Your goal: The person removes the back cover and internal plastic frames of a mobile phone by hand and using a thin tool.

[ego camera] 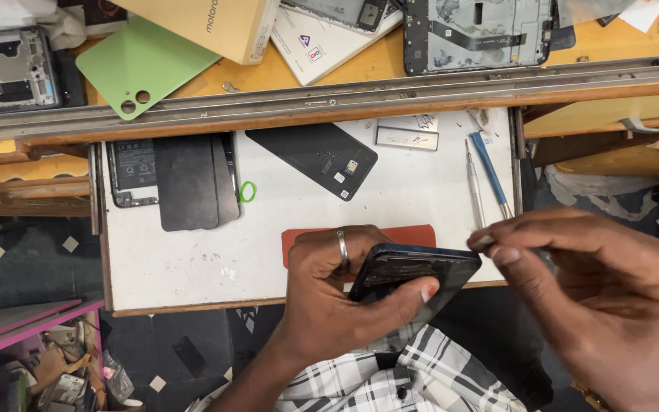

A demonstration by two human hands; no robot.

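Note:
My left hand [337, 286], with a ring on one finger, grips a dark opened phone [413, 276] tilted over the front edge of the white pull-out tray [192, 263]. My right hand [596, 282] pinches a thin metal tool [484, 243] at the phone's upper right corner. A red mat [413, 233] lies on the tray just behind the phone, partly hidden by my left hand.
On the tray lie a black back cover [316, 156], a phone frame with dark panels [173, 181], a green ring [248, 191], a small plate [406, 138], a blue-handled screwdriver [490, 169] and a metal one [474, 187]. A green cover [143, 65], boxes and opened phones sit on the desk above.

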